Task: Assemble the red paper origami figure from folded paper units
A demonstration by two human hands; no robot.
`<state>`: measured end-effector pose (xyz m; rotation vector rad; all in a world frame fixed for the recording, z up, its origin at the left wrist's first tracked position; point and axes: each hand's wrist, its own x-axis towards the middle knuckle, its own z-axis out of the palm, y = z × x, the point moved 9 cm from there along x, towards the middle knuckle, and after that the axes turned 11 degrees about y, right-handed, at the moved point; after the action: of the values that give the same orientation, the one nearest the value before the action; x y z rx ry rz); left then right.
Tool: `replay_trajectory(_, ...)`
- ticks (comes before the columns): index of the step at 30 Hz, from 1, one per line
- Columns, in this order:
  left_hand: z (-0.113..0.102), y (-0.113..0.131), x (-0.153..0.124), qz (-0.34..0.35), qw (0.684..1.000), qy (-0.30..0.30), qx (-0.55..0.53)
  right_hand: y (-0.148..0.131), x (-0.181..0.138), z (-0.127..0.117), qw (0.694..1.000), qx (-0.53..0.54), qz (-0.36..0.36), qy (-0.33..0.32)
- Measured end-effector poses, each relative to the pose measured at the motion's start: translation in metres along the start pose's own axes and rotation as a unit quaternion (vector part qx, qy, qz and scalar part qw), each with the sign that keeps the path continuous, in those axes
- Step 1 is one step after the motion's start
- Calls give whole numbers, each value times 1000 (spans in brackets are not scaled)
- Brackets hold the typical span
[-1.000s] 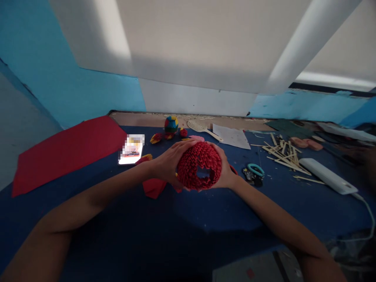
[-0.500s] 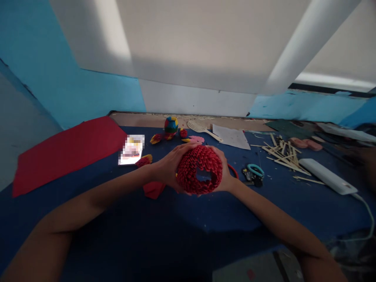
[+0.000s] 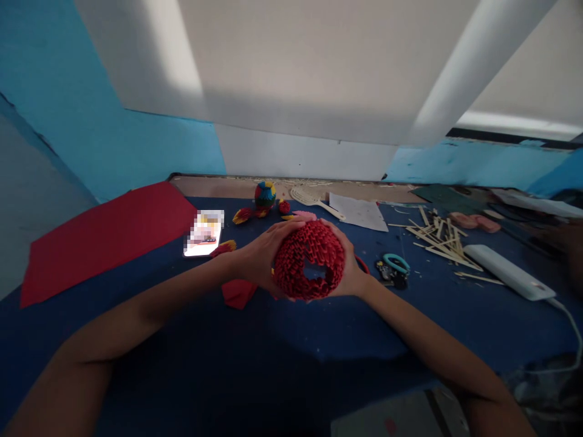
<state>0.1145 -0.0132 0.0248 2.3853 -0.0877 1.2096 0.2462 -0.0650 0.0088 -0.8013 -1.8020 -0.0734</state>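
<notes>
Fingers [image 3: 279, 234] curved wide, both hands [image 3: 255, 258] [image 3: 353, 274] clasp a red ring [image 3: 290, 258] at a blue table [image 3: 291, 346], near blue walls [image 3: 175, 144].

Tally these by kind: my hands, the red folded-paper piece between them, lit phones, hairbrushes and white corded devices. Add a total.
Left hand and right hand: 2
Red folded-paper piece: 1
Lit phone: 1
Hairbrush: 1
White corded device: 1
Total: 6

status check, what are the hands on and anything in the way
Left hand, right hand gripping hollow red piece. Piece open toward camera, nothing across it. Phone lies apart from both hands.
</notes>
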Motion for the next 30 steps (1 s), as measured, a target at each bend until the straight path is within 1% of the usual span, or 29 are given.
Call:
replay_trajectory(5, 2, -1, -4, -12, 1000, 9, 8, 3, -6, 1, 1000, -2, 9, 10)
replay_trajectory(10, 6, -6, -9, -25, 1000, 0, 13, 4, -8, 1, 999, 19, 7, 25)
replay_trajectory(15, 5, -8, -10, -17, 1000, 5, 7, 2, -6, -2, 999, 8, -11, 41)
replay_trajectory(20, 5, -8, -10, -9, 1000, 9, -28, 0, -5, -2, 999, -14, -28, 44)
replay_trajectory(23, 5, -11, -11, -19, 999, 12, -33, 5, -6, 0, 999, -11, -15, 44)
replay_trajectory(27, 6, -16, -12, -46, 999, 12, -26, 8, -7, 0, 998, 10, -8, 63)
replay_trajectory(30, 6, -17, -12, -50, 998, 10, -20, 14, -7, 3, 999, 2, 23, 47)
